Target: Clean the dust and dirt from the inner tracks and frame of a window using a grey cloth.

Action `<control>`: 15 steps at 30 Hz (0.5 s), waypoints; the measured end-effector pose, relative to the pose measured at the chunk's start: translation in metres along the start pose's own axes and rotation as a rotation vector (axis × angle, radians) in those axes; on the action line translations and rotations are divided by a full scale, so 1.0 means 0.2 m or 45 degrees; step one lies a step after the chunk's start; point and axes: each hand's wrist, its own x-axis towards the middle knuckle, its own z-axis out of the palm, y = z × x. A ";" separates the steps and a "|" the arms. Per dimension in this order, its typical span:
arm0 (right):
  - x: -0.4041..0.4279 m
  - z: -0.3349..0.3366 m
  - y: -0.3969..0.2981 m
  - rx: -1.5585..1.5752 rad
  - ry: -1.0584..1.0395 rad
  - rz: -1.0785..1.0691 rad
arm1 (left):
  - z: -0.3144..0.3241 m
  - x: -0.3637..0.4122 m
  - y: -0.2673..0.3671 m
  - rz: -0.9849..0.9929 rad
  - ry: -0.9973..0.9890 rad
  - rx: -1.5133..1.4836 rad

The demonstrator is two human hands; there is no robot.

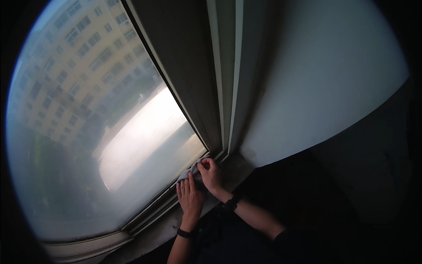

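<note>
A crumpled grey cloth (194, 171) lies along the bottom track of a sliding window, close to the frame's corner. With thumb and forefinger bent together, my right hand (212, 176) pinches the cloth's upper end. My left hand (190, 200) holds the lower end down, its fingers stretched over the fabric; its thumb is hidden. Beneath both hands runs the window track (155, 209) with its raised rails. The part of the track under the cloth cannot be seen.
The large window pane (82, 204) rises on the left, with a building outside. An upright window frame (188, 66) meets the track beyond my hands. A white wall (323, 76) stands at the right. The stained sill (165, 232) borders the track; the area below is dark.
</note>
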 end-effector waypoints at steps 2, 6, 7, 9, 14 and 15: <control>0.03 -0.03 0.04 0.152 0.036 -0.019 | 0.01 0.01 0.02 0.044 0.032 0.033; 0.12 -0.07 0.08 0.054 0.196 -0.135 | 0.12 0.13 0.02 0.239 0.024 -0.166; 0.10 -0.07 0.05 0.042 0.196 -0.136 | 0.11 0.14 0.04 0.233 0.025 -0.176; 0.11 -0.06 0.04 0.127 0.243 -0.110 | 0.14 0.17 0.04 0.220 0.025 -0.201; 0.02 -0.03 0.14 0.164 -0.062 0.122 | 0.06 -0.01 -0.10 0.130 -0.109 -0.031; 0.00 0.00 0.16 0.230 -0.060 0.104 | 0.05 0.00 -0.11 0.130 -0.115 -0.025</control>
